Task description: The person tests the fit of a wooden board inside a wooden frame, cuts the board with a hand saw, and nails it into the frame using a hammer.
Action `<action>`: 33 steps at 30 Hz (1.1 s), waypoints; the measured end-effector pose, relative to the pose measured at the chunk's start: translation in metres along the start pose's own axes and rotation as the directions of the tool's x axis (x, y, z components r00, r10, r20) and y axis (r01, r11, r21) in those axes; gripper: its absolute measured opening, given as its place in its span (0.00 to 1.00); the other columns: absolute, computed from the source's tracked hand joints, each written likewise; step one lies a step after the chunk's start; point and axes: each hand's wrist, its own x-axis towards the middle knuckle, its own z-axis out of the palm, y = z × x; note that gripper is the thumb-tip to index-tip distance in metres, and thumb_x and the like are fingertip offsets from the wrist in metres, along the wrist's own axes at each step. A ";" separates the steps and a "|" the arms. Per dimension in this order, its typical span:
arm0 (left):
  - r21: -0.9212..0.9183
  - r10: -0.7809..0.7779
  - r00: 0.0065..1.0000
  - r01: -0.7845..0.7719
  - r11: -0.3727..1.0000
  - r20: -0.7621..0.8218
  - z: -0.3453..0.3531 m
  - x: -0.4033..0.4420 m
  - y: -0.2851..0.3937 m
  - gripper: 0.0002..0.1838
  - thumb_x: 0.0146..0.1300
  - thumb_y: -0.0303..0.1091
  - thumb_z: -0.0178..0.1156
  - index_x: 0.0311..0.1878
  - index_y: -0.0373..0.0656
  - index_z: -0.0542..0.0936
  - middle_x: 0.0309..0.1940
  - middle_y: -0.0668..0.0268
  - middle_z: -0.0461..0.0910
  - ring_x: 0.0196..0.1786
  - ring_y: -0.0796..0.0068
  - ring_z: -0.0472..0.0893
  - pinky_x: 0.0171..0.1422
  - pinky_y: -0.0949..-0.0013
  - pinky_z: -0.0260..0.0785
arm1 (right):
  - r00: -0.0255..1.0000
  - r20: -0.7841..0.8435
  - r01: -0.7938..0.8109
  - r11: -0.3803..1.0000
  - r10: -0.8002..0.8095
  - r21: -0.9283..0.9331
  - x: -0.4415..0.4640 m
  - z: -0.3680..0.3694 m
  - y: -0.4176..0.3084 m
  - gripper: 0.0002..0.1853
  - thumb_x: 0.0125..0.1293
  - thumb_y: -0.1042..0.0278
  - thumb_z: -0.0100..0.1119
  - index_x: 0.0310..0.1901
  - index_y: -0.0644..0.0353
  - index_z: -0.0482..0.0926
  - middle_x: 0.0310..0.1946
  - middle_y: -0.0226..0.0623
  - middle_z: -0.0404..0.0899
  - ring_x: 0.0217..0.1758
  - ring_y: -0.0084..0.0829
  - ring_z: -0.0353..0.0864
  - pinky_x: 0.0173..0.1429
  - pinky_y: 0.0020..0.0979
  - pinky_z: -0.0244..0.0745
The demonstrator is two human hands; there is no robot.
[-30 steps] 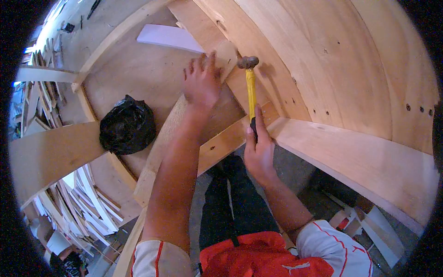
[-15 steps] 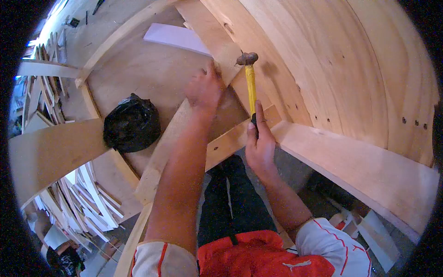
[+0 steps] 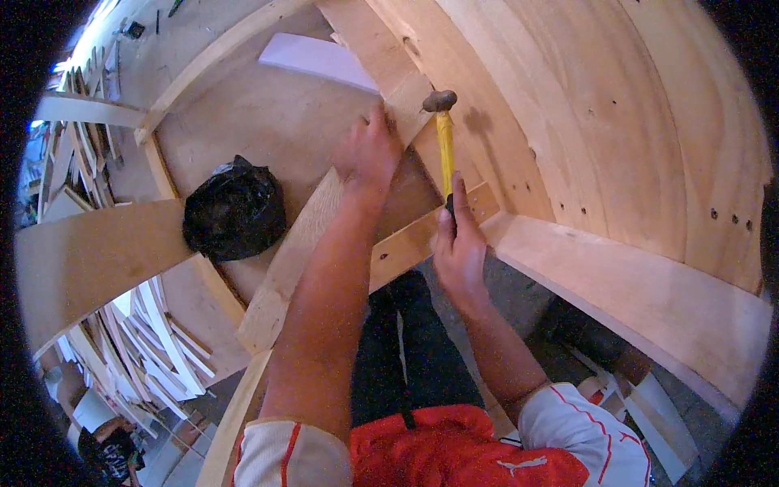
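Note:
In my right hand (image 3: 461, 256) is a hammer (image 3: 445, 150) with a yellow handle, black grip and rusty head. It is held upright, its head near the slanted wooden panel (image 3: 560, 105). My left hand (image 3: 367, 154) lies over a diagonal wooden plank (image 3: 304, 231), fingers curled at its upper part. Whether a small item is also pinched there I cannot tell. Beside the plank, on the brown sheet, sits a black plastic bag (image 3: 235, 209) with its mouth open. A pale strip of board (image 3: 316, 61) lies beyond my left hand.
A wooden crosspiece (image 3: 414, 239) runs before my legs, and a wide ledge board (image 3: 625, 280) extends right. Scrap wood strips (image 3: 146, 349) are piled at lower left, more stand at far left. Another person (image 3: 101, 430) is partly visible at the lower left.
The view has shifted slightly, moving the bag and planks a little in the picture. My left hand's fingers have shifted slightly on the plank. The hammer stays raised in my right hand.

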 end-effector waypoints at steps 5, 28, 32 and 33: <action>0.026 -0.029 1.000 0.029 0.999 -0.012 -0.008 -0.007 0.002 0.17 0.74 0.49 0.54 0.59 0.57 0.81 0.39 0.55 0.87 0.39 0.47 0.89 0.41 0.43 0.81 | 0.982 0.093 -0.168 0.985 0.164 0.035 -0.008 -0.003 0.000 0.29 0.79 0.69 0.48 0.80 0.59 0.61 0.69 0.60 0.73 0.65 0.53 0.78 0.67 0.45 0.74; -0.759 -0.521 0.827 0.198 0.620 -0.210 -0.008 0.004 0.006 0.18 0.68 0.32 0.56 0.59 0.41 0.73 0.51 0.52 0.81 0.49 0.40 0.81 0.58 0.47 0.76 | 0.923 0.375 -0.106 0.993 0.081 0.046 0.063 0.034 0.037 0.25 0.78 0.64 0.51 0.73 0.62 0.71 0.62 0.55 0.81 0.64 0.54 0.81 0.67 0.45 0.74; -0.393 -0.341 0.888 0.208 0.896 -0.308 -0.001 -0.002 0.008 0.19 0.68 0.35 0.57 0.60 0.43 0.74 0.52 0.53 0.81 0.51 0.44 0.83 0.60 0.43 0.74 | 0.931 0.365 -0.039 0.996 0.006 0.084 0.061 0.033 0.040 0.24 0.77 0.65 0.51 0.71 0.62 0.72 0.61 0.56 0.81 0.65 0.55 0.80 0.68 0.45 0.74; -0.218 -0.315 0.923 0.269 0.938 -0.219 -0.001 -0.002 0.009 0.19 0.68 0.36 0.57 0.61 0.44 0.75 0.52 0.53 0.82 0.52 0.46 0.83 0.60 0.42 0.73 | 0.943 0.332 0.000 0.997 -0.024 0.073 0.061 0.034 0.042 0.24 0.77 0.65 0.52 0.71 0.62 0.73 0.60 0.56 0.82 0.64 0.56 0.81 0.67 0.46 0.74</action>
